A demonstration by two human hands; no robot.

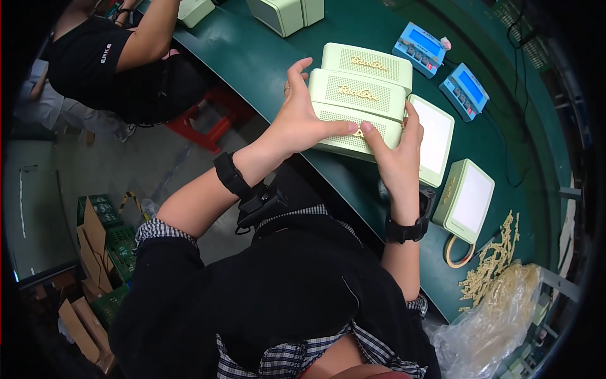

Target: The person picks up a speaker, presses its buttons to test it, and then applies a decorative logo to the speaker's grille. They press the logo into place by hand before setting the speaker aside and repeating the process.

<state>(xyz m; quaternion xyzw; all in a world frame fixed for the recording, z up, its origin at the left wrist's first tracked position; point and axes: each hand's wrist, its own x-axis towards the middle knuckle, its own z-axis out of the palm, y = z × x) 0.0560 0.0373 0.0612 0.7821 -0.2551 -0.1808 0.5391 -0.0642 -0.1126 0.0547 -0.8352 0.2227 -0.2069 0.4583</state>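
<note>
Near green box [353, 140] is the closest of three in a row on the dark green table [252, 69], its dotted grille turned up toward the person. Across that grille the two thumbs almost meet at a small gold emblem, which they partly cover. The left hand [302, 123] is spread wide, its thumb laid over the near box and its forefinger stretched past the left end of the row. The right hand [401, 151] bends round the right end of the row, thumb on the near box; whether it actually grips cannot be told. Directly beyond the near box lie the middle box [358, 95] and the far box [372, 61], each with gold lettering.

Right of the near box, close by, is a white-faced unit [432, 139] in a green frame, and farther right stands another white-paneled box [467, 199]. Two blue devices with screens [420, 49] (one carries a small pinkish trinket) sit beyond it to the right. Nearer the person and well to its right are a tape roll [459, 251], a heap of gold emblems [492, 265] and a clear plastic bag [499, 309]. Well left of it, a co-worker in black [95, 69] sits beside a red stool [211, 120].
</note>
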